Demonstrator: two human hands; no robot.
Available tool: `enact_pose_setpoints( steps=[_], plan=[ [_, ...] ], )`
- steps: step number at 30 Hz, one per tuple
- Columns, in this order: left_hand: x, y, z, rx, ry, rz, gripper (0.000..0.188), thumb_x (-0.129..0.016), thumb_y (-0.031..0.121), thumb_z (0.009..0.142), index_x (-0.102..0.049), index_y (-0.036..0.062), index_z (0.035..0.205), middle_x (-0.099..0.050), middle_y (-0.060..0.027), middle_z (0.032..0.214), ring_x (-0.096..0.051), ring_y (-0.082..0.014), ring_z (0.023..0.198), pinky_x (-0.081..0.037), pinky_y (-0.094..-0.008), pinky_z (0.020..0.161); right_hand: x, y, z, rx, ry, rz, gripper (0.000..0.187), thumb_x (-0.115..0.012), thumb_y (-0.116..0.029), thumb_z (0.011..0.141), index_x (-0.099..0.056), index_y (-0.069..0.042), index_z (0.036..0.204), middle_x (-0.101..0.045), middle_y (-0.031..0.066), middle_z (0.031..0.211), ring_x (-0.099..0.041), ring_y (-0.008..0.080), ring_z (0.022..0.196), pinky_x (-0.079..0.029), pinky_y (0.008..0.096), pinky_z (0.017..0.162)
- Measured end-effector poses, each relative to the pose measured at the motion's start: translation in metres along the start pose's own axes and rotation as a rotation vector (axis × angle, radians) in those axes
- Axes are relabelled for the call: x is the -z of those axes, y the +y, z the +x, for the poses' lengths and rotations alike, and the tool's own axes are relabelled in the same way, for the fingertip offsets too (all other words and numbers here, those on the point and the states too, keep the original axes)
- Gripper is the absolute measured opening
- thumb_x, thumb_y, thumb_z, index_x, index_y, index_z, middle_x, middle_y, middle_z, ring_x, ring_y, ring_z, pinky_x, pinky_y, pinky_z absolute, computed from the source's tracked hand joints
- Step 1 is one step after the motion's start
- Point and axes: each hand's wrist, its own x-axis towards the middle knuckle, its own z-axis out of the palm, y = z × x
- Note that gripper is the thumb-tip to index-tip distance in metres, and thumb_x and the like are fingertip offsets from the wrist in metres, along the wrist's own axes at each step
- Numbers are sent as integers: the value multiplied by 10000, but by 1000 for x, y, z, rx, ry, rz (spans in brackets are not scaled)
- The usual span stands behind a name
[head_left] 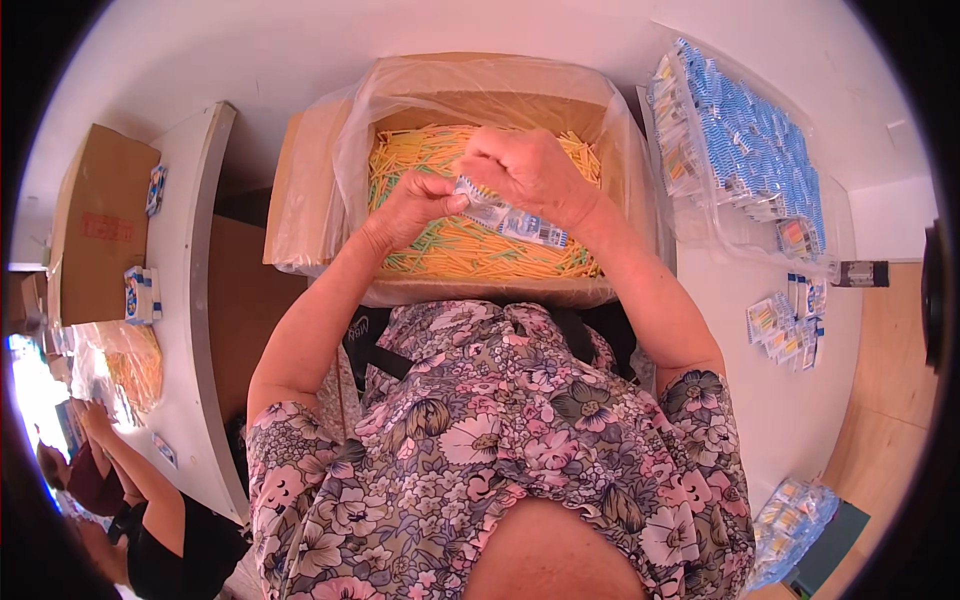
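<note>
Over a cardboard box [285, 200] lined with clear plastic, my left hand [418, 208] pinches one end of a small clear packet [530, 227] with blue-and-white print. The packet slants down to the right, below my right hand [530, 178]. That hand is closed in a fist against the packet's upper end, and its fingers hide what they hold. Beneath both hands, the box is filled with loose thin sticks [470, 262] in yellow, orange and green.
At the right, a clear plastic bin [835, 215] holds many filled packets [750, 140]. More packets [785, 325] lie on the white table [720, 330], and a bagged bundle [795, 525] sits lower right. A white partition [205, 300] stands left; beyond it, a co-worker's arm [140, 470] reaches toward another bag of sticks.
</note>
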Motion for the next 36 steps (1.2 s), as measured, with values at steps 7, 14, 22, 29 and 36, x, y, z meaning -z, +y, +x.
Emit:
enact_pose_setpoints(
  steps=[7,14,22,29,36],
  plan=[
    [-34,9,4,56,-44,-73,201,-657,140,865,-693,9,1013,-679,-12,889,-569,-73,836,-459,-252,824,39,-28,-58,-401,179,181,191,-651,-137,846,-586,-42,998,-619,84,749,-562,203,626,-460,297,590],
    [-79,12,30,18,-310,364,209,-639,85,811,-671,-22,987,-681,-60,935,-612,-140,865,-481,-291,801,72,-60,-158,-376,309,-117,190,-680,5,765,-635,-19,948,-647,120,844,-644,233,756,-503,309,661],
    [-78,-48,86,-352,-158,1329,482,-807,184,592,-611,100,1024,-580,-79,996,-544,-308,939,-437,-444,809,251,-31,-356,-1008,887,-530,297,-647,-7,785,-626,5,1081,-666,68,915,-606,99,753,-485,222,672],
    [-96,-54,96,-480,55,1400,679,-856,301,499,-567,107,1082,-578,-115,1049,-540,-285,1008,-355,-484,870,272,-3,-406,-818,587,-1314,336,-680,-109,805,-610,-29,1123,-605,136,1142,-548,277,1073,-417,356,921],
    [-85,-55,99,-157,20,1218,456,-811,291,603,-620,174,1000,-650,-24,919,-547,-238,989,-289,-440,831,199,-61,-299,-566,621,-1159,268,-640,30,810,-619,4,1076,-613,112,1123,-568,256,1033,-439,361,905]
  ],
)
